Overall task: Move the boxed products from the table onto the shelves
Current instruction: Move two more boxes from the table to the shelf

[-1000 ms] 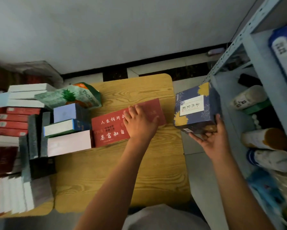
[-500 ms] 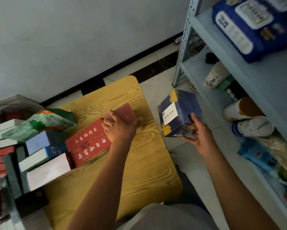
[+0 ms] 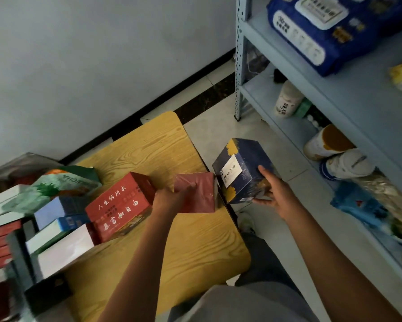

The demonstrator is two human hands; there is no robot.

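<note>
My left hand (image 3: 168, 199) grips a plain red box (image 3: 195, 194) and holds it tilted just above the right part of the wooden table (image 3: 190, 254). My right hand (image 3: 275, 194) holds a dark blue box with yellow flowers and a white label (image 3: 240, 169) from underneath, in the air over the floor between table and shelves. A red box with white lettering (image 3: 118, 205) lies on the table left of my left hand. The pale blue metal shelves (image 3: 358, 105) stand at the right.
Several white, blue and red boxes (image 3: 56, 231) and a green pouch (image 3: 56, 184) crowd the table's left side. On the lower shelf lie paper cups (image 3: 325, 142) and blue packets (image 3: 358, 205). A blue wipes pack (image 3: 311, 31) lies on the upper board.
My left hand went from resting on the plain red box to gripping and lifting it off the table. My right hand kept the blue box near the shelves as my view turned right.
</note>
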